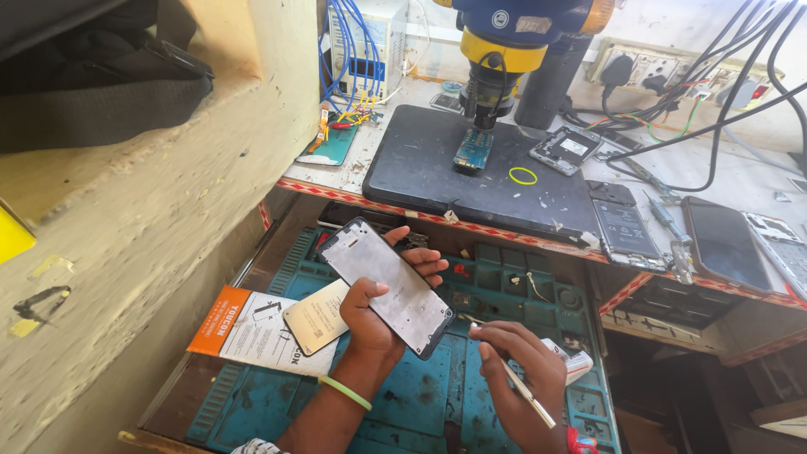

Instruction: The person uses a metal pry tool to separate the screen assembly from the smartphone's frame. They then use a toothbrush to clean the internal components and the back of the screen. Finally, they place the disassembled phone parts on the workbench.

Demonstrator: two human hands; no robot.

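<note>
Phone panel [387,284] above mat [420,403]; microscope [504,50] on bench pad [437,168] behind.

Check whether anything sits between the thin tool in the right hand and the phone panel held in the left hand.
Nothing visible does. The left hand holds the phone panel tilted above the blue work mat. The right hand grips the thin tool just beside the panel's lower edge, with only open mat between them.

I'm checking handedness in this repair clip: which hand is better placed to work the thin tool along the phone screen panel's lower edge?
Right, probably: the right hand already grips the thin tool, tip beside the panel; the left hand holds the panel.
</note>
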